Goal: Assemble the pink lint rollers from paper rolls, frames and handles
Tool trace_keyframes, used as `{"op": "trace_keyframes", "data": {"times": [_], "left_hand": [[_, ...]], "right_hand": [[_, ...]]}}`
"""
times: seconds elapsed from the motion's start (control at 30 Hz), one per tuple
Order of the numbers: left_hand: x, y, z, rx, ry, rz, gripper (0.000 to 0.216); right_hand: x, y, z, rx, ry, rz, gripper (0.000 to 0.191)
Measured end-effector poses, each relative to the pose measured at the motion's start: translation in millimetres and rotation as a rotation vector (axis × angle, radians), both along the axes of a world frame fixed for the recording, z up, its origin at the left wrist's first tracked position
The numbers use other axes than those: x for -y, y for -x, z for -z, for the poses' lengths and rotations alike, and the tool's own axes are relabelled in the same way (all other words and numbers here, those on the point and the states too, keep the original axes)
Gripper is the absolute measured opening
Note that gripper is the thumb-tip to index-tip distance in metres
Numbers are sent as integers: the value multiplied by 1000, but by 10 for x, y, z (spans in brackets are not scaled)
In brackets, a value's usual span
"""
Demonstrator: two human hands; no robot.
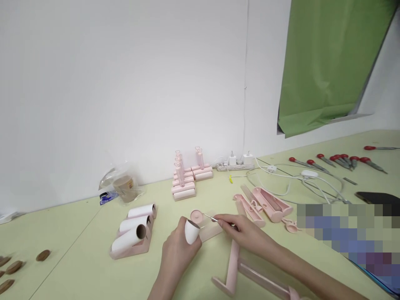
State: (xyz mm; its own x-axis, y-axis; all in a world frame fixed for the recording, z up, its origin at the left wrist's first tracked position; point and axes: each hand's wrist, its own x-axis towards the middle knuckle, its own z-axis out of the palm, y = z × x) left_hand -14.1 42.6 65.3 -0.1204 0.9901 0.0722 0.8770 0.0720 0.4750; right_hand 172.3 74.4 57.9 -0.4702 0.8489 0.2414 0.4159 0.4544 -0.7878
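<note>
My left hand (178,252) is closed around a white paper roll (191,232), whose open end tilts up and shows a brown cardboard core. My right hand (237,228) pinches a thin tool with a metal shaft (210,218), perhaps a screwdriver; its handle is mostly hidden by the fingers. The tool's tip is at the edge of a round pink cap (196,216), just beyond the roll. Under my right hand lies a flat pale pink strip (213,231). Nearer to me, below my right forearm, is a pink lint roller frame (233,266) with a clear tube (262,277).
Three white rolls (133,237) rest in pink holders to the left. Assembled pink rollers (183,183) stand by the wall, near a power strip (235,166) with cables. Pink parts (271,204), red-handled tools (343,160) and a phone (379,198) lie right. Brown discs (43,255) lie left.
</note>
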Motion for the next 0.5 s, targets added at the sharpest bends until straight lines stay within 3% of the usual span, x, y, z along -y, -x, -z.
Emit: {"op": "trace_keyframes", "data": {"times": [0.1, 0.33, 0.4, 0.5], "left_hand": [[-99, 3, -66, -29, -50, 12, 12], [-404, -194, -299, 107, -234, 213, 28], [-458, -273, -325, 211, -309, 252, 30], [-506, -335, -334, 423, -449, 266, 30]], "right_hand": [[-178, -47, -40, -128, 76, 15, 33], [-441, 150, -578, -715, -159, 73, 16], [-461, 236, -612, -768, -162, 23, 14], [-468, 299, -492, -662, -107, -33, 19]]}}
